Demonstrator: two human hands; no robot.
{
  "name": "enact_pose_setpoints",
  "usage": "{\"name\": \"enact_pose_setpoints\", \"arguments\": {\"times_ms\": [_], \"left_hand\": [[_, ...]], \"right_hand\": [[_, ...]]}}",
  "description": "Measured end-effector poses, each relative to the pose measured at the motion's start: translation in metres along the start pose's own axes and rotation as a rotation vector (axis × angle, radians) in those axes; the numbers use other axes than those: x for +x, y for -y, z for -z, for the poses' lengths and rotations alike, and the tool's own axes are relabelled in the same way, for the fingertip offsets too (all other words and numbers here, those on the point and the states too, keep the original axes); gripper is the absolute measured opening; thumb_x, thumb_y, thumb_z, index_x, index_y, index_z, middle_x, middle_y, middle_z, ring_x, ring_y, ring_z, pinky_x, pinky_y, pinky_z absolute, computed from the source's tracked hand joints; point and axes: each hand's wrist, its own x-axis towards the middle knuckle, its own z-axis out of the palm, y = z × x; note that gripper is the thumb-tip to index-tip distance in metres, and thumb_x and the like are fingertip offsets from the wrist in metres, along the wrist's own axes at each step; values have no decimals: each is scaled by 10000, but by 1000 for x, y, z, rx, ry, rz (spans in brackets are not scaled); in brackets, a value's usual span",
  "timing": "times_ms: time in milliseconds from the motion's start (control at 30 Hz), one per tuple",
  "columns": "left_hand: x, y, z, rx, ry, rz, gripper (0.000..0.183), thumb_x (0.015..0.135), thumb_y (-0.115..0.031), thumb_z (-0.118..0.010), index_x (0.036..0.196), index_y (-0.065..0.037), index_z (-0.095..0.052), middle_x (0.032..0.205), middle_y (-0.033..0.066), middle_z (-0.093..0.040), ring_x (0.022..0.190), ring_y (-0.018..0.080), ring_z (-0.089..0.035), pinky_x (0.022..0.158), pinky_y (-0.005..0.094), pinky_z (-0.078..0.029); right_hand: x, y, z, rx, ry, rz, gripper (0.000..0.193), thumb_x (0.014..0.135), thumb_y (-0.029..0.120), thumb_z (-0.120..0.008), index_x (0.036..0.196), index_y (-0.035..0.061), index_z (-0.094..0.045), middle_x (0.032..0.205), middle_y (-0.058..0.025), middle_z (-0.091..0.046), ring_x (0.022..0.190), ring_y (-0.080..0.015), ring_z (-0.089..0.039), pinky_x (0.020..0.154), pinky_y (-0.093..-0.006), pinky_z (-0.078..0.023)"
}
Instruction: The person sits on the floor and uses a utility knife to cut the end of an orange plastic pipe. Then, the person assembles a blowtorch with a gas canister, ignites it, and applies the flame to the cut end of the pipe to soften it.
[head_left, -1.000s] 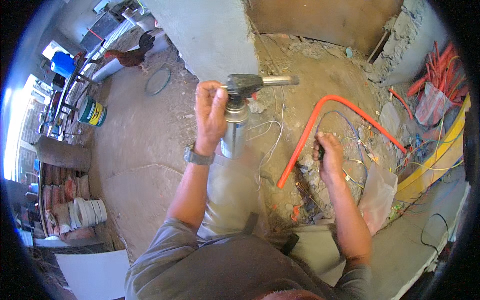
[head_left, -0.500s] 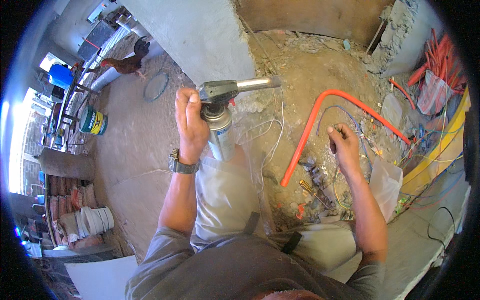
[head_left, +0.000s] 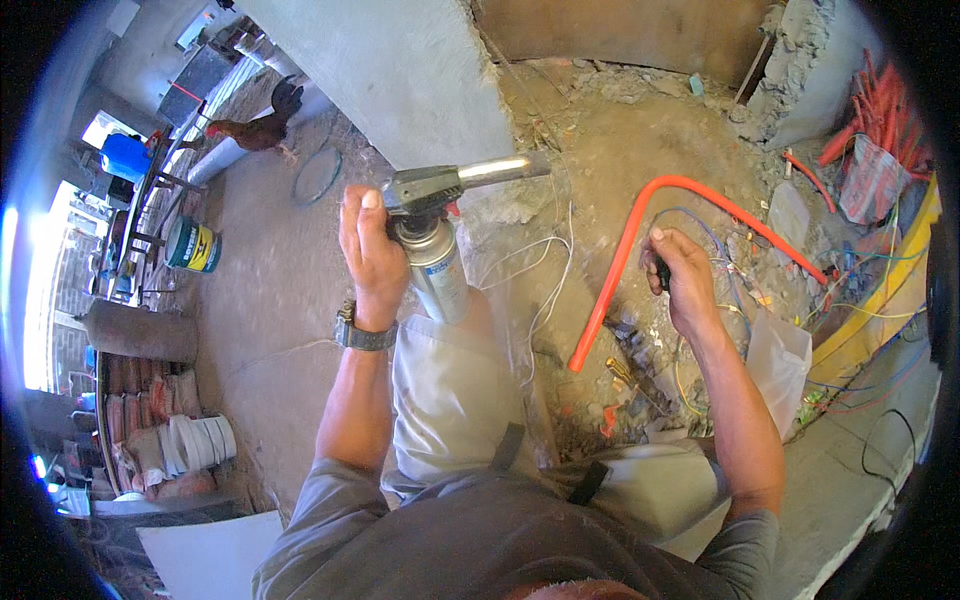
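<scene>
A gas torch (head_left: 470, 174) is in my left hand (head_left: 374, 248), whose fingers close around the back of its black head. The torch's metal barrel points right, and its silver canister (head_left: 441, 280) hangs below, in front of my knee. No flame shows at the nozzle. My right hand (head_left: 684, 275) is closed on a small black object (head_left: 663, 271), mostly hidden by the fingers. Left of that hand, a bent orange pipe (head_left: 612, 275) lies over the dirt, apart from both hands.
Loose wires, rubble and a yellow-handled screwdriver (head_left: 620, 371) lie around the pipe. A clear plastic bag (head_left: 781, 360) is beside my right forearm. Orange pipe scraps (head_left: 880, 115) pile at the far right. A chicken (head_left: 258, 130) and a paint bucket (head_left: 193, 246) stand at left.
The torch has shifted a little left and its barrel tilts up slightly more. My right hand has turned and moved slightly up, so the black object now shows.
</scene>
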Motion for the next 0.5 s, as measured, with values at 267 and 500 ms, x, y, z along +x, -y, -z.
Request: {"name": "enact_pose_setpoints", "arguments": {"times_ms": [267,500], "left_hand": [[-4,-5,3,-148,-16,154,358,1117,-251,-477,830,-41,-513,740,-12,-403,696,105,-360,605,330,-312],[-14,6,4,126,-2,-150,315,1131,-237,-471,899,-32,-527,826,1,-477,752,109,-401,632,339,-338]], "right_hand": [[-4,-22,10,-31,-1,-76,300,1046,354,-647,943,72,-661,734,15,-571,553,-70,-488,490,-238,-374],[-18,-16,8,-19,-52,-62,290,1037,330,-660,929,60,-665,704,10,-565,552,-78,-472,497,-259,-363]]}}
